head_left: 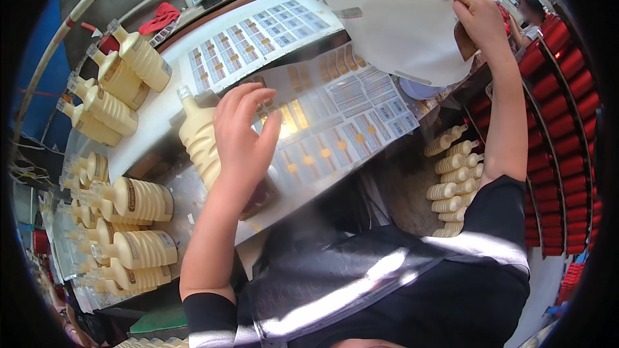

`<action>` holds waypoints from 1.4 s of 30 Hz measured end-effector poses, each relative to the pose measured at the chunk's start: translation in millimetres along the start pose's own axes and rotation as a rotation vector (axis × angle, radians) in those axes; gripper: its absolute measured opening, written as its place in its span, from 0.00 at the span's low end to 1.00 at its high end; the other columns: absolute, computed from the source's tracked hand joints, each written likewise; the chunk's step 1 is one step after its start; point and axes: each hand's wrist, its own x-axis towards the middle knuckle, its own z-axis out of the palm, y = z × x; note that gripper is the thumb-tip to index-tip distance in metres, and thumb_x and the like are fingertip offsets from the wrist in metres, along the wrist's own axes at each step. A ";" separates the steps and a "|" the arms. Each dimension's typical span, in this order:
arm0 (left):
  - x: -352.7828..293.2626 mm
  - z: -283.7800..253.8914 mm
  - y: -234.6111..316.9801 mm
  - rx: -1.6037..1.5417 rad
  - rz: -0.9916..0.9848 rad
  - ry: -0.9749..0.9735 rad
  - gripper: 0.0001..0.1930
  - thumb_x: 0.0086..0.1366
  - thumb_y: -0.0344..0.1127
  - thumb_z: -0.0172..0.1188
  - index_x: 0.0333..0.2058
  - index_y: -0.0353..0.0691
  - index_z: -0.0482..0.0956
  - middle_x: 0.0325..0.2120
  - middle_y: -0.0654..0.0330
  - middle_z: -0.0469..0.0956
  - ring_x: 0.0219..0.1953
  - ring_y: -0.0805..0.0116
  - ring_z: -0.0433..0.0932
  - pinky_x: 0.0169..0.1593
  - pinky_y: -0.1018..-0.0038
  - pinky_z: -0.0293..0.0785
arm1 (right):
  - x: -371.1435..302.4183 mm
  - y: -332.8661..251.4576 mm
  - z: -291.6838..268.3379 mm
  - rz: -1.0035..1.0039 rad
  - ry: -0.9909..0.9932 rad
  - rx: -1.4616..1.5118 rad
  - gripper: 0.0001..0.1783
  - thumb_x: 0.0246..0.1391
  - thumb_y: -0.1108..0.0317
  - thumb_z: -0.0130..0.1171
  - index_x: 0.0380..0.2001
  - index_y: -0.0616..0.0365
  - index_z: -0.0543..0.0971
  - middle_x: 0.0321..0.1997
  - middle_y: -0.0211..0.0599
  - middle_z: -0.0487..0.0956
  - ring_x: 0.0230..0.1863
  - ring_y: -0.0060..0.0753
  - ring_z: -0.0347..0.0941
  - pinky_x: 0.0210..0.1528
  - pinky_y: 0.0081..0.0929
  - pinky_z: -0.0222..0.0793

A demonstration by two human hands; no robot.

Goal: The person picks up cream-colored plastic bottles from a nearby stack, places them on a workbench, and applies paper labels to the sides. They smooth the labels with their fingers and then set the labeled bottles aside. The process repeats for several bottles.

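Raised at the upper right, my right hand [478, 24] pinches the edge of a large white sheet [400, 29], which curls down over the bench's far end. My left hand [246, 125] is open, its fingers apart and slightly curved. It hovers beside a cream ribbed bottle [198, 138] lying on its side, partly hidden behind the hand. Below the wrist a dark block-like thing [259, 198] shows in part. Just right of my left hand lies a sheet of labels [335, 145] with gold and grey-blue pieces, some shining in the light.
A second label sheet [258, 35] lies on the raised board behind. Cream bottles [138, 248] are stacked at the left, others [145, 58] behind them, and more [454, 174] on the floor at right. Red items fill curved racks [561, 122] at far right. Another person [530, 19] is beyond.
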 end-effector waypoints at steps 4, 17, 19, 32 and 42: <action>39.1 19.1 -12.5 -0.128 -0.121 -0.081 0.18 0.59 0.33 0.65 0.49 0.38 0.81 0.47 0.52 0.81 0.52 0.56 0.78 0.56 0.64 0.73 | 11.4 7.6 -8.8 0.021 -0.027 0.138 0.17 0.60 0.62 0.53 0.47 0.50 0.86 0.39 0.48 0.85 0.42 0.49 0.83 0.47 0.38 0.78; 142.2 96.5 -29.3 -0.533 -0.502 -0.306 0.30 0.64 0.33 0.68 0.63 0.32 0.70 0.58 0.55 0.75 0.48 0.70 0.78 0.55 0.71 0.72 | 35.0 22.4 -8.0 -0.074 -0.282 0.392 0.17 0.65 0.68 0.52 0.51 0.62 0.83 0.41 0.30 0.85 0.44 0.20 0.79 0.50 0.19 0.73; 146.5 100.0 -35.4 -0.563 -0.529 -0.352 0.22 0.64 0.33 0.69 0.54 0.33 0.77 0.46 0.60 0.81 0.42 0.74 0.78 0.48 0.75 0.73 | 35.9 18.6 -8.4 -0.032 -0.191 0.432 0.17 0.67 0.67 0.53 0.53 0.61 0.83 0.43 0.30 0.85 0.44 0.20 0.79 0.51 0.19 0.73; 92.8 92.4 -102.8 0.413 0.525 -0.490 0.03 0.58 0.29 0.61 0.31 0.43 0.76 0.33 0.60 0.78 0.39 0.56 0.80 0.40 0.63 0.78 | 12.3 29.9 1.8 0.128 -0.033 0.478 0.14 0.53 0.80 0.53 0.40 0.68 0.84 0.32 0.30 0.83 0.35 0.20 0.78 0.37 0.21 0.72; 97.8 95.8 -110.5 0.658 0.777 -0.788 0.03 0.57 0.32 0.58 0.29 0.43 0.74 0.32 0.60 0.73 0.41 0.61 0.77 0.42 0.66 0.77 | 9.7 18.2 7.8 0.099 -0.050 0.519 0.13 0.53 0.80 0.53 0.38 0.67 0.84 0.31 0.29 0.83 0.35 0.19 0.78 0.37 0.21 0.72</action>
